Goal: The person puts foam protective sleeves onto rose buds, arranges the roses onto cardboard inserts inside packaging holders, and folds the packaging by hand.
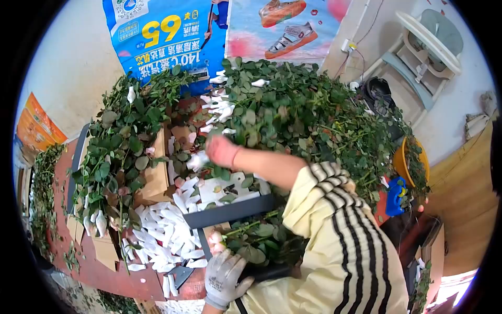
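My right hand (222,150), in a pinkish-red glove, is stretched forward over the work table and blurred by motion. Its fingers look closed around a rose with a white net sleeve (197,160) over its bud. Blurred leaves lie just beyond that hand. Down at the near edge, my left hand (225,280) wears a whitish work glove; its thumb is apart from its fingers, and nothing shows in its grasp. Just past its fingertips are pale pink rose heads (215,240) with leafy stems (253,246). Between the hands is a dark grey bar (229,211).
Loose white net sleeves (164,230) are heaped left of the bar. Leafy rose stems pile up at the back right (303,110) and left (120,141), over cardboard (154,167). A yellow basin (410,162), blue object (396,196) and high chair (423,52) are at right.
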Demonstrator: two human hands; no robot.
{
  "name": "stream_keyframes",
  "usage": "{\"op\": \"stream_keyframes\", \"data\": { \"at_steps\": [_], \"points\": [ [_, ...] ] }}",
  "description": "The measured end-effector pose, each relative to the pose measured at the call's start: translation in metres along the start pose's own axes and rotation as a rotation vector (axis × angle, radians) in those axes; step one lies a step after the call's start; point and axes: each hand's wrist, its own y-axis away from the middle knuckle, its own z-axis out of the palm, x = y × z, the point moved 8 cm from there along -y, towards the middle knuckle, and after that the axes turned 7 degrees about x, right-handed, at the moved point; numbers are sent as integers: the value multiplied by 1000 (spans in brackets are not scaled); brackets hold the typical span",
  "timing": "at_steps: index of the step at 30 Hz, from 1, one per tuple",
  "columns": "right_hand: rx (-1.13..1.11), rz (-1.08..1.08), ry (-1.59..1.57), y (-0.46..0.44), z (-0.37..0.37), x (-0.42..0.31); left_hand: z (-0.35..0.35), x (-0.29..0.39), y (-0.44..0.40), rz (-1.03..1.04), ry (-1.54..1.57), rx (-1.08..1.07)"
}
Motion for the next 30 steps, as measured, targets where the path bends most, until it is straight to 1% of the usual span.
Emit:
{"op": "stream_keyframes", "data": {
  "at_steps": [1, 2, 4, 5, 6, 7, 8, 9, 10, 11, 12, 13, 14, 15, 16, 17, 18, 20, 21, 22, 23, 24, 25, 28, 30],
  "points": [
    [111, -86, 288, -1, 0, 25, -1, 2, 2, 2, 8, -3],
    [79, -24, 453, -4, -23, 80, -2, 3, 2, 13, 6, 21],
    [-169, 411, 199, -11, -182, 193, -7, 6, 2, 25, 16, 61],
    [-251, 605, 119, -1, -211, 241, -10, 5, 5, 28, 22, 75],
    [-55, 739, 73, 23, -244, 286, -14, 4, 9, 41, 110, 85],
    [115, 907, -37, 46, -291, 321, -17, 4, 12, 53, 199, 95],
    [377, 1026, -102, 69, -345, 336, -24, 3, 13, 12, 304, 112],
    [586, 1086, -211, 80, -400, 333, -33, 3, 18, -3, 412, 225],
    [737, 1065, -299, 93, -434, 325, -37, 4, 20, -10, 477, 243],
    [802, 1207, -451, 92, -470, 293, -43, 8, 21, -18, 544, 256],
    [815, 1143, -388, 119, -472, 277, -53, 18, 15, 26, 552, 238],
    [965, 1086, -689, 110, -481, 240, -67, 31, 7, 73, 562, 285],
    [937, 1038, -783, 109, -484, 208, -84, 42, -5, 142, 479, 242],
    [781, 933, -673, 105, -490, 177, -98, 52, -15, 207, 390, 206],
    [614, 786, -498, 97, -497, 149, -108, 47, -22, 81, 469, 258],
    [508, 663, -369, 88, -496, 126, -125, 57, -35, 95, 464, 308],
    [458, 578, -313, 83, -494, 108, -142, 66, -48, 108, 456, 359],
    [475, 526, -404, 74, -491, 94, -176, 107, -86, 323, 338, 416],
    [475, 459, -501, 66, -491, 90, -183, 121, -98, 385, 314, 430],
    [536, 500, -458, 63, -496, 90, -181, 129, -107, 405, 354, 371],
    [594, 546, -415, 63, -501, 86, -178, 133, -108, 468, 393, 416],
    [563, 593, -384, 67, -493, 82, -172, 137, -114, 472, 430, 383],
    [610, 530, -347, 66, -501, 78, -166, 139, -116, 474, 469, 345],
    [602, 547, -401, 72, -493, 78, -156, 135, -115, 448, 418, 369],
    [580, 588, -497, 79, -484, 79, -154, 137, -117, 447, 421, 358]
  ]
}}
